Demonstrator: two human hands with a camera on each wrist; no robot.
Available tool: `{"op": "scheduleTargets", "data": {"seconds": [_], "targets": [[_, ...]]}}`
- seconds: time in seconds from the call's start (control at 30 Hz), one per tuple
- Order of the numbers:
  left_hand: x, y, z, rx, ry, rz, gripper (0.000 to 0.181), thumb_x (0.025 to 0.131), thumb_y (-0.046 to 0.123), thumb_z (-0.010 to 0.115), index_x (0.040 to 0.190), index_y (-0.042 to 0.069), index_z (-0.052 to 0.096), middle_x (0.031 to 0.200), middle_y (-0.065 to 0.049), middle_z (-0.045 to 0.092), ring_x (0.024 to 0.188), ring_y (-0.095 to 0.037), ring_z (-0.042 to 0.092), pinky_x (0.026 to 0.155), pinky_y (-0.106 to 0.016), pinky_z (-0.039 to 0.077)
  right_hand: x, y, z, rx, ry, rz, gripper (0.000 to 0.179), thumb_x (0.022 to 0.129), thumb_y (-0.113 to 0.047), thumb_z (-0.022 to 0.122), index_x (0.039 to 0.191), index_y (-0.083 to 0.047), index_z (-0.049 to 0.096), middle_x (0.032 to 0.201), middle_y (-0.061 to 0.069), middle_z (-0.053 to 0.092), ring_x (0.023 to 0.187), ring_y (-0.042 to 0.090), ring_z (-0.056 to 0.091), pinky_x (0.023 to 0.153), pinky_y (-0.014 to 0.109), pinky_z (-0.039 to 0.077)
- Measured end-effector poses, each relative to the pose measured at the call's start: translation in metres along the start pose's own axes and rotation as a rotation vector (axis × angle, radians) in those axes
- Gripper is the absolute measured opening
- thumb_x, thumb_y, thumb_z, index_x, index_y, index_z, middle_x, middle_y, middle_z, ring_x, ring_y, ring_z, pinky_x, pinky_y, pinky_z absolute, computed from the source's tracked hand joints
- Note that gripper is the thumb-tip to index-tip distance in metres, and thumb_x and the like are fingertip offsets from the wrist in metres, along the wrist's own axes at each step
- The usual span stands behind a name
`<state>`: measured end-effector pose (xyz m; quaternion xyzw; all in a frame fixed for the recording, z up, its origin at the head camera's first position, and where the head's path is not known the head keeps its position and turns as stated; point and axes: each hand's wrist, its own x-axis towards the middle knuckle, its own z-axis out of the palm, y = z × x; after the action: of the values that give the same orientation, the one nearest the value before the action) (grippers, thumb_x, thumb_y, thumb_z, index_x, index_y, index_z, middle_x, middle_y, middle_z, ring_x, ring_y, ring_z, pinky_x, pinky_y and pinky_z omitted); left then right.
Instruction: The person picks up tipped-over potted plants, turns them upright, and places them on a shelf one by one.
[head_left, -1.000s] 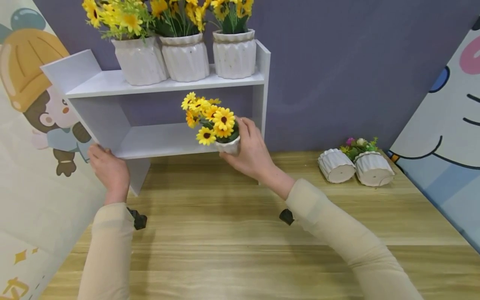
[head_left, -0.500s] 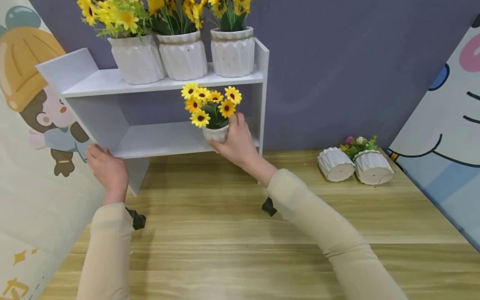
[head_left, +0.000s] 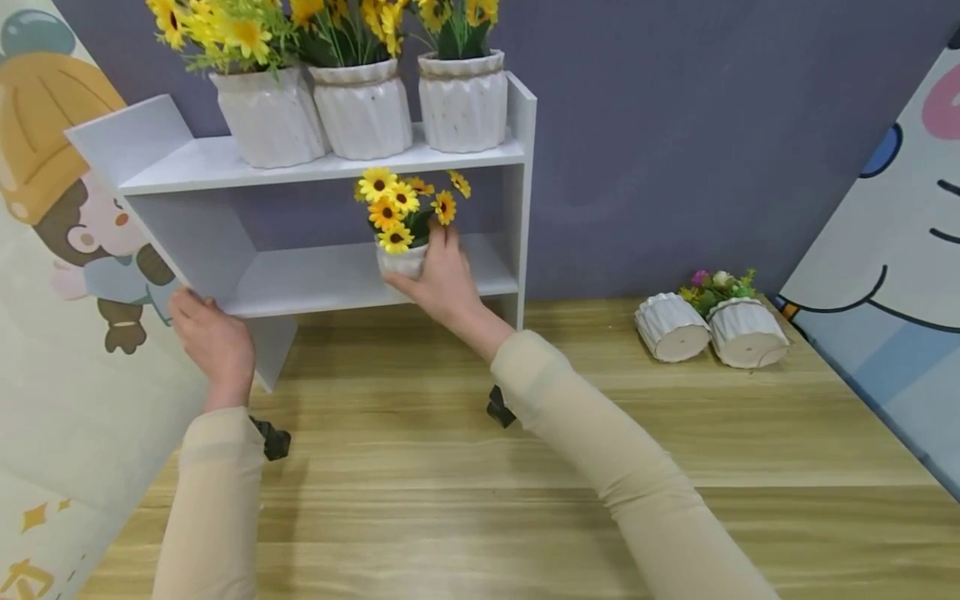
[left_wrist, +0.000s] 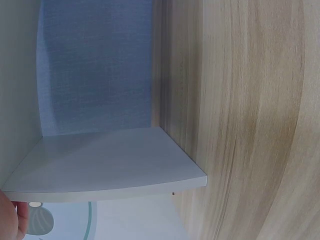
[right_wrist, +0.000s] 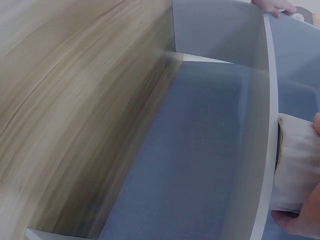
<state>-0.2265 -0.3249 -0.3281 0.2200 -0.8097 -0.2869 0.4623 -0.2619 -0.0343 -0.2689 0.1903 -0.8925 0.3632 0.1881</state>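
Observation:
My right hand [head_left: 442,279] grips a small white pot of yellow artificial sunflowers [head_left: 402,260] in front of the lower board of a white shelf [head_left: 322,279]. In the right wrist view the pot [right_wrist: 296,162] overlaps the board's edge, with thumb and fingers on either side of it. At the shelf's left side panel, my left hand [head_left: 213,342] holds the front edge near the lower board. Only a bit of that hand [left_wrist: 10,220] shows in the left wrist view, its fingertips behind the panel.
Several larger white pots [head_left: 360,112] of yellow flowers line the top board. On the wooden table [head_left: 420,500] to the right, two white pots [head_left: 746,337] lie tipped, with colourful flowers behind. A purple-grey wall [head_left: 675,150] stands behind the shelf; cartoon panels flank the table.
My right hand has carried the sunflower pot leftward and a little up, toward the middle of the lower board. The left hand has stayed on the shelf's edge.

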Motion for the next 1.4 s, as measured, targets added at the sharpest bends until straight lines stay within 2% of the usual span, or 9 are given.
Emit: {"op": "scheduleTargets", "data": {"seconds": [0.27, 0.5, 0.73, 1.0, 1.1, 1.33, 1.4], "targets": [[-0.001, 0.0, -0.001, 0.001, -0.003, -0.01, 0.028, 0.097, 0.016, 0.028, 0.119, 0.0, 0.034, 0.113, -0.021, 0.038, 0.108, -0.038, 0.043, 0.092, -0.048, 0.036, 0.005, -0.014, 0.013, -0.009, -0.027, 0.045, 0.101, 0.069, -0.052, 0.071, 0.141, -0.007, 0.017, 0.137, 0.018, 0.029, 0.117, 0.032, 0.044, 0.094, 0.04, 0.043], [0.0, 0.002, -0.001, -0.001, 0.004, 0.011, 0.028, 0.096, 0.015, 0.029, 0.119, -0.001, 0.034, 0.112, -0.021, 0.038, 0.108, -0.037, 0.042, 0.094, -0.046, 0.036, 0.011, -0.031, 0.03, -0.022, -0.031, 0.021, 0.103, 0.068, -0.053, 0.071, 0.141, -0.006, 0.016, 0.137, 0.016, 0.03, 0.115, 0.03, 0.045, 0.09, 0.038, 0.046], [0.0, 0.004, 0.001, 0.003, 0.009, -0.003, 0.028, 0.095, 0.013, 0.031, 0.12, 0.0, 0.034, 0.113, -0.021, 0.038, 0.111, -0.037, 0.042, 0.095, -0.046, 0.036, 0.021, -0.046, 0.044, -0.079, -0.067, -0.004, 0.104, 0.069, -0.055, 0.07, 0.142, -0.003, 0.015, 0.138, 0.017, 0.03, 0.113, 0.029, 0.047, 0.088, 0.032, 0.047], [0.0, 0.001, 0.0, 0.004, 0.003, -0.032, 0.029, 0.096, 0.013, 0.03, 0.121, 0.0, 0.034, 0.114, -0.02, 0.038, 0.111, -0.037, 0.042, 0.095, -0.046, 0.036, 0.028, -0.055, 0.062, -0.11, -0.061, -0.005, 0.104, 0.07, -0.059, 0.066, 0.142, -0.003, 0.016, 0.14, 0.017, 0.03, 0.115, 0.027, 0.048, 0.088, 0.028, 0.047], [-0.001, 0.0, 0.0, 0.005, -0.006, -0.019, 0.028, 0.096, 0.014, 0.028, 0.119, -0.001, 0.034, 0.112, -0.021, 0.038, 0.108, -0.038, 0.043, 0.092, -0.048, 0.036, 0.029, -0.057, 0.067, -0.155, -0.038, -0.026, 0.105, 0.069, -0.061, 0.065, 0.142, -0.002, 0.018, 0.139, 0.016, 0.032, 0.114, 0.026, 0.049, 0.088, 0.026, 0.047], [-0.001, 0.0, 0.001, 0.01, -0.015, -0.024, 0.029, 0.096, 0.017, 0.026, 0.119, 0.0, 0.034, 0.113, -0.02, 0.038, 0.107, -0.039, 0.043, 0.09, -0.049, 0.036, 0.034, -0.059, 0.075, -0.369, 0.043, -0.122, 0.106, 0.07, -0.069, 0.057, 0.139, 0.003, 0.023, 0.134, 0.017, 0.039, 0.111, 0.021, 0.051, 0.088, 0.023, 0.046], [-0.002, -0.001, 0.002, 0.015, -0.01, -0.025, 0.03, 0.097, 0.018, 0.026, 0.118, 0.0, 0.034, 0.113, -0.02, 0.038, 0.107, -0.039, 0.043, 0.09, -0.049, 0.036, 0.035, -0.059, 0.078, -0.393, 0.057, -0.129, 0.105, 0.069, -0.07, 0.056, 0.138, 0.004, 0.024, 0.133, 0.017, 0.041, 0.11, 0.02, 0.051, 0.087, 0.023, 0.046]]}}
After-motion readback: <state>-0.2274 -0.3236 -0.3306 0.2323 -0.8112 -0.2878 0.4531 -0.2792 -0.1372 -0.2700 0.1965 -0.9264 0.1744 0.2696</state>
